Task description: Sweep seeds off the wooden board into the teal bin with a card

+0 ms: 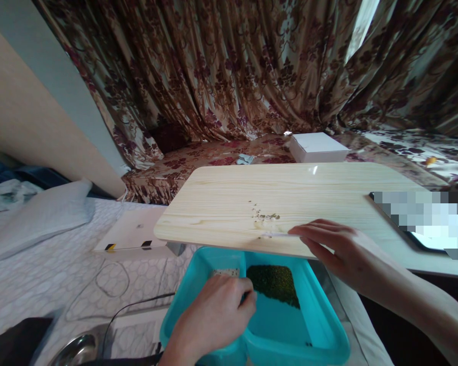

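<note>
My right hand (332,244) is over the front edge of the wooden board table (221,198), its fingertips closed on one end of a thin whitish strip (278,235). Just beyond the strip lie loose small green beans or grains (265,216) and a pale little heap. My left hand (217,310) is closed, knuckles up, above the left compartment of a turquoise divided bin (328,325); whether its fingers hold anything is hidden. Dark green beans or grains (273,281) fill the far part of the right compartment. Behind my left knuckles, whitish speckled bits (227,272) show in the left one.
A pixelated tablet-like device (423,218) lies on the table's right end. Behind the table sits a white box (318,145). To the left are a flat white case (133,234), a cable and a metal bowl (78,351) on the quilted bed (76,284).
</note>
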`<state>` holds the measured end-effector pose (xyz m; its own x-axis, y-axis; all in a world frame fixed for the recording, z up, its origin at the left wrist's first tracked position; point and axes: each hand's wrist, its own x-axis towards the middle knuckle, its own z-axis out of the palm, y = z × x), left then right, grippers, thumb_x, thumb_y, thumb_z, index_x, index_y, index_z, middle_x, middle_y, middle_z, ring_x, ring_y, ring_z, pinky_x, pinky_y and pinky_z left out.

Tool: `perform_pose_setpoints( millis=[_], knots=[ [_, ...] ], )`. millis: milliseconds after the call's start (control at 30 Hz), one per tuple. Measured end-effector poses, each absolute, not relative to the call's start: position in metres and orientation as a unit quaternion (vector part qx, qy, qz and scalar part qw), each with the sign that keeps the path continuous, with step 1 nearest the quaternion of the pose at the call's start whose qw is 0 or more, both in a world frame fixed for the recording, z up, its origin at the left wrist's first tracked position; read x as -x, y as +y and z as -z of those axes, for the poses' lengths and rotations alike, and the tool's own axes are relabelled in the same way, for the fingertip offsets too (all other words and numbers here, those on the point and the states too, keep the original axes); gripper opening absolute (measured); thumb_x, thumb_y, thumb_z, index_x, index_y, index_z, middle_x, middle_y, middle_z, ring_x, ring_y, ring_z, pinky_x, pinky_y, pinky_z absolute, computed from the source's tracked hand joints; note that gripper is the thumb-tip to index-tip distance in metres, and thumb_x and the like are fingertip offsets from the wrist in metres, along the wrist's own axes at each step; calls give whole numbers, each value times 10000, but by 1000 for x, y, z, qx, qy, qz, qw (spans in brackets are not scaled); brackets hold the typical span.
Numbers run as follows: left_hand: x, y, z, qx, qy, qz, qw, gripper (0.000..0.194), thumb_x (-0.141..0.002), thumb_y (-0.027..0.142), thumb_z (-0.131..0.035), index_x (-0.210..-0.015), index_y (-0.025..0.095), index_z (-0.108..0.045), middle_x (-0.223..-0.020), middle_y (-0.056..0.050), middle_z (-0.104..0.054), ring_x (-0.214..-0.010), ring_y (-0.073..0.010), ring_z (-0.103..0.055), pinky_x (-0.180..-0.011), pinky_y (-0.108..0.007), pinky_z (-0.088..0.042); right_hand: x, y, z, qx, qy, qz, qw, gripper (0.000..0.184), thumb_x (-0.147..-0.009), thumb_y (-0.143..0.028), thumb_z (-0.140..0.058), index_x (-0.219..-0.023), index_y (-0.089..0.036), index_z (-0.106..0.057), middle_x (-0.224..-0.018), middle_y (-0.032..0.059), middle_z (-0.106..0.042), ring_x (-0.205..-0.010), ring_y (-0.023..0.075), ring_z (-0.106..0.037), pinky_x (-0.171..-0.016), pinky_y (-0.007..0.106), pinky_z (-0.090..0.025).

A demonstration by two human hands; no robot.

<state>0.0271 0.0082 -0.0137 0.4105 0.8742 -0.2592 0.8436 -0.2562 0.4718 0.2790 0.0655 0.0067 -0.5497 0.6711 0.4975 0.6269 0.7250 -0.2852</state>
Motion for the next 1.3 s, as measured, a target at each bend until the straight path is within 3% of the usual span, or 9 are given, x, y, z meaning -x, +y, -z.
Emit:
perform_pose_setpoints(
  millis=[200, 833, 1100, 1300],
  knots=[
    [-23, 9, 13, -789, 547, -29, 279, 317, -960, 284, -386, -693, 204, -536, -777, -14, -656, -834, -190, -608, -709, -306, -323, -296, 64, 3, 397, -864, -33, 307, 280, -953, -226, -487, -1134, -242, -701, -971, 60, -763, -840, 199, -717, -694, 321, -569],
    [-19, 11, 11, -784, 547, -26, 292, 312, -953, 266, -402, -728, 206, -609, -825, -25, -697, -855, -194, -629, -728, -288, -355, -286, 53, 6, 403, -854, -89, 317, 278, -959, -237, -475, -1094, -248, -718, -991, 48, -770, -858, 181, -726, -722, 278, -578],
    [-17, 11, 9, -788, 548, -13, 282, 331, -965, 257, -376, -781, 201, -645, -876, -40, -717, -908, -211, -646, -775, -300, -401, -289, 43, 0, 367, -878, -156, 265, 279, -973, -219, -456, -1093, -258, -704, -984, 52, -757, -848, 179, -717, -695, 277, -578],
    [-45, 10, 9, -824, 516, 18, 234, 367, -967, 264, -359, -813, 181, -683, -849, -89, -721, -877, -257, -670, -775, -344, -448, -304, 52, 4, 421, -845, -59, 324, 264, -957, -277, -491, -1112, -245, -702, -979, 55, -767, -839, 200, -729, -697, 306, -584]
  ],
)
